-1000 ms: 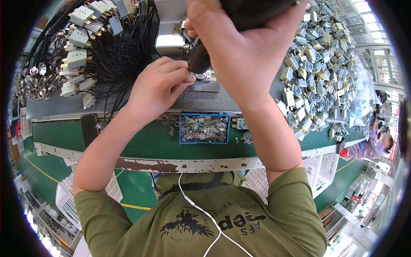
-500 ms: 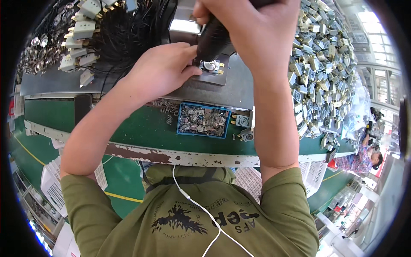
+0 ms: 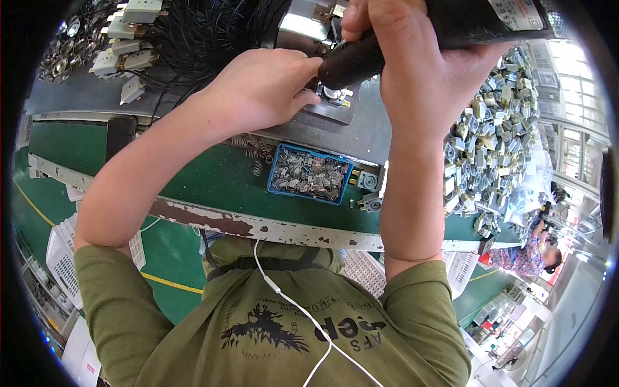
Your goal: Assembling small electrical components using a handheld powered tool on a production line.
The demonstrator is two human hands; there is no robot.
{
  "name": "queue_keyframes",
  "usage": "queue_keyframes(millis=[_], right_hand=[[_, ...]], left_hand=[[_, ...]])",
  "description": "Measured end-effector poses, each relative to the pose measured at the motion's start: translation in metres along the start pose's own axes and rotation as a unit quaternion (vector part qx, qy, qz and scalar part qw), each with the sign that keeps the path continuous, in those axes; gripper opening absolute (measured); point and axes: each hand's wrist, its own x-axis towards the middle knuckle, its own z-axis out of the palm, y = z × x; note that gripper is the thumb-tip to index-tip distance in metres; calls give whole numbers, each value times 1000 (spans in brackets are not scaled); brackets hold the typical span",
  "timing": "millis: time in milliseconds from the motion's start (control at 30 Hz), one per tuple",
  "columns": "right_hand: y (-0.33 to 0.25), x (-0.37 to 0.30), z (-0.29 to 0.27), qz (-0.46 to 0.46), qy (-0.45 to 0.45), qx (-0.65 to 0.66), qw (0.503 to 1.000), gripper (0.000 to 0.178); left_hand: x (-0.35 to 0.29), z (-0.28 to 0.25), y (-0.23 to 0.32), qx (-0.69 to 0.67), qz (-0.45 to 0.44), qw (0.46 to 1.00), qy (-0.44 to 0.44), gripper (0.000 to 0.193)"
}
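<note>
My right hand (image 3: 412, 71) is wrapped around a black electric screwdriver (image 3: 354, 62), which is tilted with its labelled rear end to the upper right. The screwdriver's nose is just above a small plug part (image 3: 333, 94) with brass prongs; its tip is out of sight. This part sits on a flat metal fixture (image 3: 338, 115). My left hand (image 3: 264, 84) reaches in from the left, thumb and fingers pinched together beside the plug part and the nose. What they hold, if anything, is hidden.
A blue tray (image 3: 274, 182) of small metal pieces stands in front of the fixture, with loose springs (image 3: 256, 145) beside it. Grey plug housings (image 3: 487, 148) are heaped at right. Black cables (image 3: 200, 39) and corded plugs (image 3: 138, 58) lie at left. Another person (image 3: 516, 258) is far right.
My right hand has swung the screwdriver's rear end over to the right, so its label now shows. Its nose has shifted slightly right. My left hand stays beside the plug part.
</note>
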Motion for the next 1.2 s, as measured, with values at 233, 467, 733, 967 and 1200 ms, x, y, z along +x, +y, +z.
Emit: queue_keyframes(millis=[233,467,733,967,1200], right_hand=[[-3,-5,8,15,31,19,999,25],[-1,3,5,19,-27,7,999,27],[-26,13,-35,-82,15,23,996,48],[-23,14,-44,-47,77,-36,995,79],[3,24,-53,-39,94,-138,985,79]], left_hand=[[0,-8,6,1,-36,999,-32,30],[5,-13,5,-1,-37,998,-47,29],[0,13,-1,25,127,983,134,26],[-20,4,-2,-33,149,987,55,37],[-21,-2,0,14,153,986,60,37]])
